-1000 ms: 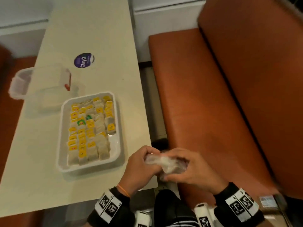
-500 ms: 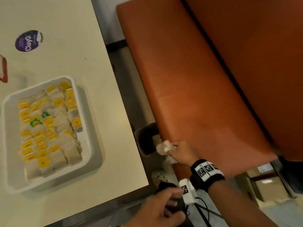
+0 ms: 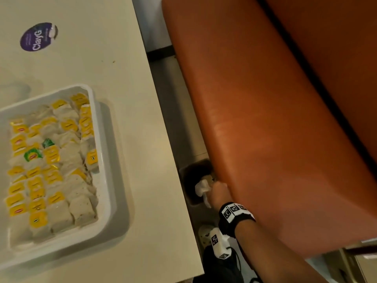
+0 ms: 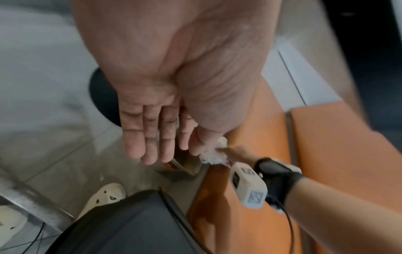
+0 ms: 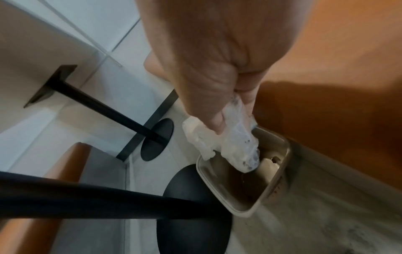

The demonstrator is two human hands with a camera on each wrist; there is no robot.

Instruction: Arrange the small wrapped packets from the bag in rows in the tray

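A cream table [image 3: 85, 58] stands beside an orange bench [image 3: 265, 119]. Near its left edge we see the white tray [image 3: 106, 152], its packets [image 3: 51, 160] in rows, yellow-labelled, brand unreadable; a purple sticker [image 3: 38, 36] reads "ClayG". Our left hand [image 4: 152, 120] hangs with fingers straight, holding nothing. Our right hand [image 5: 206, 72] pinches the crumpled bag [image 5: 230, 141] over the floor bin [image 5: 219, 189]. We judge the arranging finished; next, let go.

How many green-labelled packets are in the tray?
2. One green packet sits mid-left in the tray; the second lies just beyond it, to its right. Others may be buried.
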